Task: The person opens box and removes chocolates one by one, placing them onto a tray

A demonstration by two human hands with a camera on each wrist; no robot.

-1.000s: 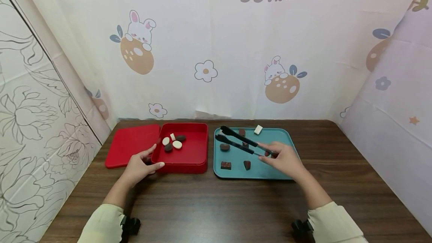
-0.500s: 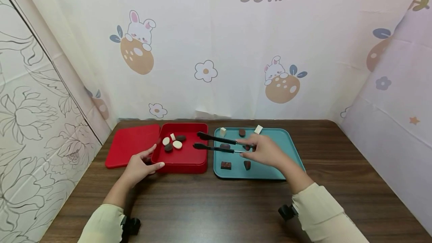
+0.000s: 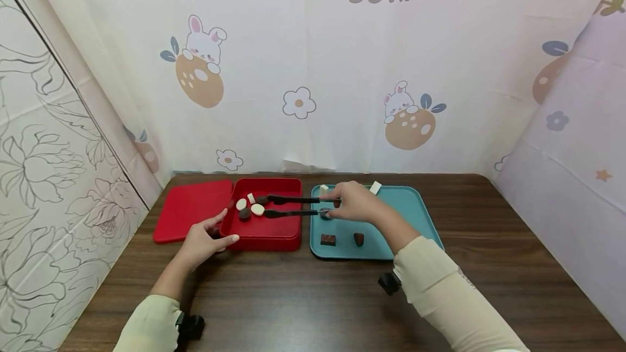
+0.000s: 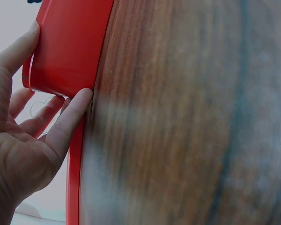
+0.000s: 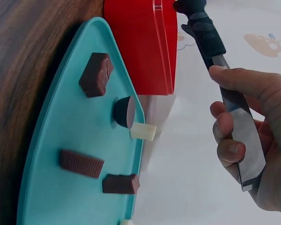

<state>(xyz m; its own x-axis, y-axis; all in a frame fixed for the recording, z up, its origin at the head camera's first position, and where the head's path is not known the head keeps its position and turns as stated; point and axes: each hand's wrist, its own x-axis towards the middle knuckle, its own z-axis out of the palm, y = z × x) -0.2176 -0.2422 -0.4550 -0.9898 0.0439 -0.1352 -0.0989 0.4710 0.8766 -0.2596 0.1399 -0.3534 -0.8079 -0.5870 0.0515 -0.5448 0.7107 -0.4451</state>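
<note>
My right hand (image 3: 354,200) holds black-tipped metal tongs (image 3: 298,200) level over the red box (image 3: 279,230). The tong tips stand apart, and I see no piece between them. In the right wrist view, thumb and fingers pinch the steel arm of the tongs (image 5: 246,145). My left hand (image 3: 202,240) grips the box's front left corner, thumb at the front rim and fingers along the side. Inside the box lie white chocolates (image 3: 257,209) and dark chocolates (image 3: 244,214). On the teal tray (image 3: 381,249) are several dark chocolates (image 5: 96,75) and a few white ones (image 5: 143,131).
A red lid (image 3: 193,208) lies on the wooden table (image 3: 293,297) left of the box, touching or nearly touching it. The tray stands just right of the box with a narrow gap. A printed curtain (image 3: 342,134) hangs behind the table.
My right hand has carried the tongs leftward from above the tray until their tips are over the box. The left hand has kept its place on the box.
</note>
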